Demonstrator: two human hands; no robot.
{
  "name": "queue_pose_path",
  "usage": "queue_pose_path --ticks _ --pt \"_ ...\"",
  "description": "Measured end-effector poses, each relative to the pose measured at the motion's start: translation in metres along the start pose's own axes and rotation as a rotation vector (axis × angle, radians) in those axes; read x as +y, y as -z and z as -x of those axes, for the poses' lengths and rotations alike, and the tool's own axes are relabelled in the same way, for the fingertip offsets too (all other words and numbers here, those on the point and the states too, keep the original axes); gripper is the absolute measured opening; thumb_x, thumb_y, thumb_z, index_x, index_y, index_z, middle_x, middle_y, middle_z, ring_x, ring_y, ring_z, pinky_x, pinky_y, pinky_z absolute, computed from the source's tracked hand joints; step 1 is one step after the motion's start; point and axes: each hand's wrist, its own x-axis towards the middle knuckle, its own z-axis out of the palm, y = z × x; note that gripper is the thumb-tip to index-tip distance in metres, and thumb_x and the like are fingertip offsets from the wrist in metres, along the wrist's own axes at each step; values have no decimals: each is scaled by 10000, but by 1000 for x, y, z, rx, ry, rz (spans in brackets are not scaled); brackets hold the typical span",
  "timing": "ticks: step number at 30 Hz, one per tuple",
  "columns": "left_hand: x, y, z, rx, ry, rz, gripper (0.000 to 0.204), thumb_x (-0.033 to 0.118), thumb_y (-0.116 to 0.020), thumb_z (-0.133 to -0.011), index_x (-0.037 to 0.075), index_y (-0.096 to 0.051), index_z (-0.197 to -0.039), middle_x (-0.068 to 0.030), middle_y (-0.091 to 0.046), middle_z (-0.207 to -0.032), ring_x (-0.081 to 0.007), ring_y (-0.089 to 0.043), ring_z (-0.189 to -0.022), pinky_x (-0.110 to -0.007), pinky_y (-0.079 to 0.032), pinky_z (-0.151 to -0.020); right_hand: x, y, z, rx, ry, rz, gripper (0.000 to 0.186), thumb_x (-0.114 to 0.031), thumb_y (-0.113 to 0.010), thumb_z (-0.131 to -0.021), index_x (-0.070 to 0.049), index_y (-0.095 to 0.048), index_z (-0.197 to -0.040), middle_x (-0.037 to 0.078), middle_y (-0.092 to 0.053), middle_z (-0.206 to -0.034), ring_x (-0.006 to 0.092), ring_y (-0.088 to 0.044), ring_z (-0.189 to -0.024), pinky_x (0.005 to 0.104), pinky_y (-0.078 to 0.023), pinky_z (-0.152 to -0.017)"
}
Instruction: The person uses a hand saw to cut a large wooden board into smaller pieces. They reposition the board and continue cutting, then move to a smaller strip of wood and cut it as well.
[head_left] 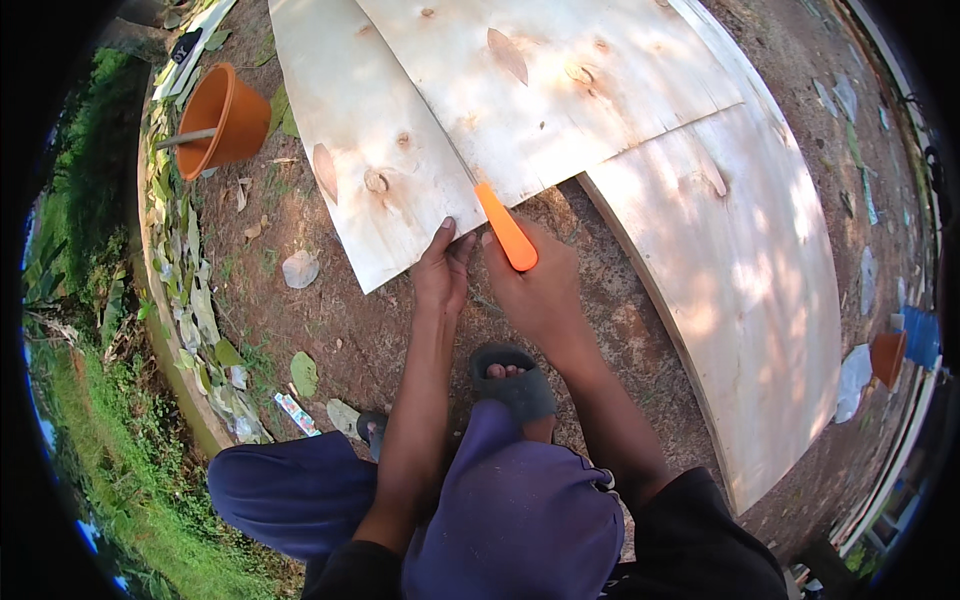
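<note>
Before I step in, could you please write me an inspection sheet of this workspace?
Surface: brown earth, strewn with leaves.
Job's things: pale wood sheets; orange-handled tool at the near end of a dark seam.
Clutter: orange bucket with a stick; plastic scraps.
Hands: right hand grips the tool; left hand at a sheet's near edge, grip unclear.
Cables: nothing seen.
Surroundings: green grass left.

the pale sheets [620, 110] look like smooth wood, with grain and brownish knots showing; the orange handle [508, 232] seems smooth plastic. the bucket [242, 120] looks like plastic too, the trousers [510, 510] matt cloth, the ground [335, 325] rough, gritty earth.
</note>
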Motion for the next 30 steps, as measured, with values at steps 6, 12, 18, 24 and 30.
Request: queue_pose_path --ticks 6,12,18,24,30 --pt "4 -33 29 79 -135 -127 368 55 -703 -922 33 -556 -1259 -81 -675 -1091 -192 -685 -938 -326 -620 -785 11 59 128 -48 -50 137 449 -184 -659 -935 -38 -590 -1355 172 -744 -1026 285 -755 -889 358 -600 -755" --pt "-7 -25 8 31 -39 -10 368 54 -694 -928 50 -554 -1268 -80 -665 -1109 -190 -678 -940 -320 -615 -782 11 -13 -28 108 140 49 171 -106 -683 -916 27 -663 -1021 141 -630 -672 166 -599 -552 327 -479 -551" --pt "3 -26 22 109 -106 -82 417 41 -688 -928 53 -527 -1312 -87 -653 -1128 -199 -670 -959 -318 -620 -769 9 37 97 0 -121 1 393 -186 -641 -938 -45 -631 -1305 204 -732 -962 320 -749 -864 363 -582 -759" --pt "2 -18 16 75 -105 -48 433 71 -692 -934 27 -508 -1323 -95 -637 -1180 -203 -639 -1014 -317 -581 -827 2 19 64 3 -69 26 362 -186 -646 -933 -4 -640 -1246 224 -710 -864 335 -737 -776 397 -568 -681" --pt "0 -12 5 47 -29 -18 420 39 -698 -920 19 -523 -1301 -95 -661 -1122 -198 -676 -918 -302 -616 -769 13 -15 -1 157 101 -123 218 -128 -677 -919 21 -673 -1078 136 -633 -707 173 -598 -573 335 -477 -568"
